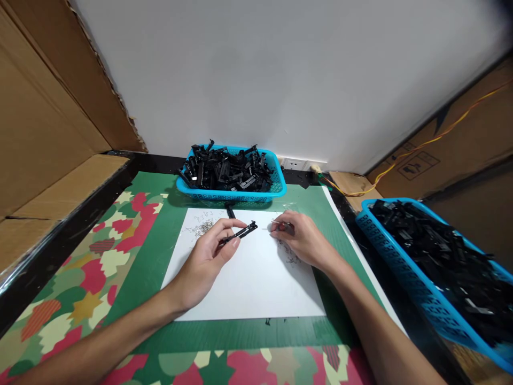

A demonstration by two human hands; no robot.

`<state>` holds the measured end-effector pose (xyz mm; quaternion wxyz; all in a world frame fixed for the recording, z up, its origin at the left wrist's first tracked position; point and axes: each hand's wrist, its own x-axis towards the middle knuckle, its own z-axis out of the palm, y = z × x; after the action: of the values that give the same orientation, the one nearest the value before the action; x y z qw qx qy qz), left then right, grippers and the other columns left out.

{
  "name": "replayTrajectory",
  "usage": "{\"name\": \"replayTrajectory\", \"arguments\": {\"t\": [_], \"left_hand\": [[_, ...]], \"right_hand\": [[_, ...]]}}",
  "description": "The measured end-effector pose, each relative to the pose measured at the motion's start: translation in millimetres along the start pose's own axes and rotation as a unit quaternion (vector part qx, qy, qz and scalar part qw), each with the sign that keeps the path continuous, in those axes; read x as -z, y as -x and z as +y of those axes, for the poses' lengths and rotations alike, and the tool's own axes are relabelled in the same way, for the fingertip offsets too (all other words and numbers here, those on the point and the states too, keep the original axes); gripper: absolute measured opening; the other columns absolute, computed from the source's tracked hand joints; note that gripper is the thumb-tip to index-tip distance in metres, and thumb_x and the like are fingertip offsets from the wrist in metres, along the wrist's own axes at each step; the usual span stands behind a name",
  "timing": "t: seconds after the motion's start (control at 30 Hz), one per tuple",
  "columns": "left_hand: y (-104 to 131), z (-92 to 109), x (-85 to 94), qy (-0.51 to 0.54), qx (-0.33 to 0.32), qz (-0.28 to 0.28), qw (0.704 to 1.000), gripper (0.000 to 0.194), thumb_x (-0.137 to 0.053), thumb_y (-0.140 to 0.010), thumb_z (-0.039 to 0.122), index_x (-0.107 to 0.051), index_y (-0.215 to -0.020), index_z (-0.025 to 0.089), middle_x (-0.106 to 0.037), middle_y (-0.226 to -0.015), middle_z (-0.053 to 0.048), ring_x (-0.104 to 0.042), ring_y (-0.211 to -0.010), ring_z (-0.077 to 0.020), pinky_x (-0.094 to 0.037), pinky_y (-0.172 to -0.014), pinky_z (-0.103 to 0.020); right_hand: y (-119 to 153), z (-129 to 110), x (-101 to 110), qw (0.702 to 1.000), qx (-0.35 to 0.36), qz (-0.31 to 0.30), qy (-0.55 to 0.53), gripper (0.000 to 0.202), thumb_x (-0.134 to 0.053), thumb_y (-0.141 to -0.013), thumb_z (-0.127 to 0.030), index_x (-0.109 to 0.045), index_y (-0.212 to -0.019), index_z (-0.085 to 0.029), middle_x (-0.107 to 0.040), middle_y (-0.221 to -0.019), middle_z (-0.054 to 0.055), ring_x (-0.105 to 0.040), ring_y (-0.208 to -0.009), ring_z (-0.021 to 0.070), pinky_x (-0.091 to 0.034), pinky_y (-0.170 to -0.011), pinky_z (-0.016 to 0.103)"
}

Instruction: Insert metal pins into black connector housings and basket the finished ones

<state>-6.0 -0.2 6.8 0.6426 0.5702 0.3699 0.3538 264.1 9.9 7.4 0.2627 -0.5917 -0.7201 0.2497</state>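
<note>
Black plastic strip (241,232), long and thin, sits pinched between the thumb and fingertips of the left hand (208,256), just above the white sheet (248,278) near its far edge, its free end pointing toward 2 o'clock. The right hand (302,240) rests on the sheet at 3 o'clock from the strip, fingers closed together on a thin metal pin (278,222) whose tip points at the strip; the two are near but apart.

At 12 o'clock from the hands, a blue basket (276,188) stands against the wall, heaped with black plastic parts (226,168). A second, larger blue basket (401,256) lies at 3 o'clock, off the mat, also full of black parts (441,256).

That larger basket is cut off by the frame's right edge. A small grey scatter (200,227) lies on the sheet at 10 o'clock from the left hand, and another (290,254) is half hidden under the right hand; both are too fine to make out. Small dark specks (267,321) sit at the sheet's near edge.

The sheet lies on a green mat (160,251), which rests on a leaf-patterned cover (80,289). The sheet's near half is open. Cardboard (48,133) walls the 9 o'clock side, and a black table rim (60,240) runs along it.
</note>
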Motion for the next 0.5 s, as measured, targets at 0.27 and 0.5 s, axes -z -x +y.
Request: {"name": "replayTrajectory", "arguments": {"t": [0.27,0.5], "left_hand": [[-2.3,0.6,3.1,-0.036,0.014,-0.013,0.999,0.041,-0.052,-0.106,0.055,-0.074,-0.115,0.021,-0.034,-0.07,0.004,-0.032,-0.066,-0.0143,-0.028,-0.064,-0.028],[0.7,4.6,7.0,-0.043,0.023,-0.054,0.997,0.044,-0.049,-0.106,0.054,-0.076,-0.099,0.019,-0.063,-0.089,-0.003,-0.049,-0.078,-0.0167,-0.036,-0.072,-0.029]], "right_hand": [[3.7,-16.4,11.0,0.963,0.02,-0.039,-0.266,0.017,-0.082,-0.09,-0.033,-0.076,-0.086,-0.018,-0.068,-0.085,0.003,-0.055,-0.077,0.0173,-0.041,-0.07,0.032],[11.8,-40.9,3.9,0.939,0.08,-0.125,-0.31,0.015,-0.087,-0.089,-0.031,-0.08,-0.083,-0.019,-0.069,-0.085,0.003,-0.057,-0.078,0.0159,-0.042,-0.074,0.032]]}}
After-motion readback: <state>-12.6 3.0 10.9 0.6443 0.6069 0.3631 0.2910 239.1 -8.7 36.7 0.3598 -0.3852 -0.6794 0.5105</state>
